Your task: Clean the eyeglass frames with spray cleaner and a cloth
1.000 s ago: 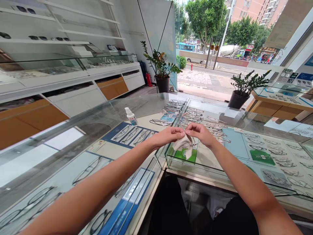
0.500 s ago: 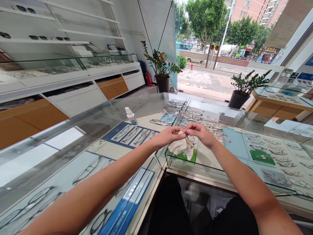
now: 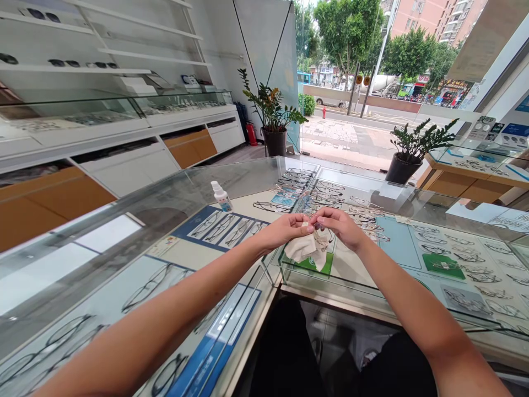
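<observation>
Over the corner of the glass display case, my left hand [image 3: 289, 229] is closed with its thumb and fingers on a cream cleaning cloth [image 3: 301, 249]. The cloth hangs down in loose folds below the fingers. My right hand [image 3: 339, 227] meets it, thumb and fingertips pinched on a thin-framed pair of eyeglasses [image 3: 323, 238]. The glasses lie partly against the cloth, and my fingers cover much of the frame. Under the cloth, a green card [image 3: 326, 266] shows inside the case. To the left stands a white spray bottle [image 3: 221, 196] on the glass top.
Rows of eyeglasses [image 3: 326, 193] are laid out inside the case [image 3: 413, 190]. Potted plants [image 3: 275, 140] stand beyond it near the glass front. A fire extinguisher [image 3: 250, 134] is by the wall cabinets [image 3: 136, 168]. My legs are below the counter edge.
My right fingers have shifted slightly on the eyeglasses, and the frame has turned a little. The left hand and the cloth are almost unchanged.
</observation>
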{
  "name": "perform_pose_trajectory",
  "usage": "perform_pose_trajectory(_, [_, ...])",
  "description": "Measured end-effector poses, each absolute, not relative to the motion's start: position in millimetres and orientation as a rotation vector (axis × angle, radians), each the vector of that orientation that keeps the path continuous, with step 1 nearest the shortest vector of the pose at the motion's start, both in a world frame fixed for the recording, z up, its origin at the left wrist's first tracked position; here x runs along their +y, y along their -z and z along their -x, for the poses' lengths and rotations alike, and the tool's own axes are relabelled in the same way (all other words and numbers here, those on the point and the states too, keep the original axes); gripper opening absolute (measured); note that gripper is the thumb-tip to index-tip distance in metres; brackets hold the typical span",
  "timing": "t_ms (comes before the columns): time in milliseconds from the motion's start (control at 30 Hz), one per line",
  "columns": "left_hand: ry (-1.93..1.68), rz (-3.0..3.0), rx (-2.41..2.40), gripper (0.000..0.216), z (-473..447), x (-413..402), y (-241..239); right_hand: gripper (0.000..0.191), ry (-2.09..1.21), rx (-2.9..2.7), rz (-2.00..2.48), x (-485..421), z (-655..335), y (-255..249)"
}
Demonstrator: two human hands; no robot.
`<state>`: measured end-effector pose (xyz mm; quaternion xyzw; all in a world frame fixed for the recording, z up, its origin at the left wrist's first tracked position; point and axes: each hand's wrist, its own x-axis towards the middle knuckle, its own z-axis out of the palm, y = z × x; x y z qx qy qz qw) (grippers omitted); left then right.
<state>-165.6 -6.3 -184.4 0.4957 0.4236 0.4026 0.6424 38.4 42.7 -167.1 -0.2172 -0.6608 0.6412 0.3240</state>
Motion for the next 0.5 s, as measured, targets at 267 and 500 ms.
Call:
perform_pose_trajectory(267, [-0.919,-1.105,0.953,0.047,164.0,-7.5,184.5,0.035,-1.706,-1.744,0.556,41.9,-37.9,165.4])
perform_pose_trajectory(500, [-0.892,-1.125,0.95,0.052,163.7,-7.8,187.0,0.037,-1.634,-1.863,0.575,37.6,-38.0,162.5])
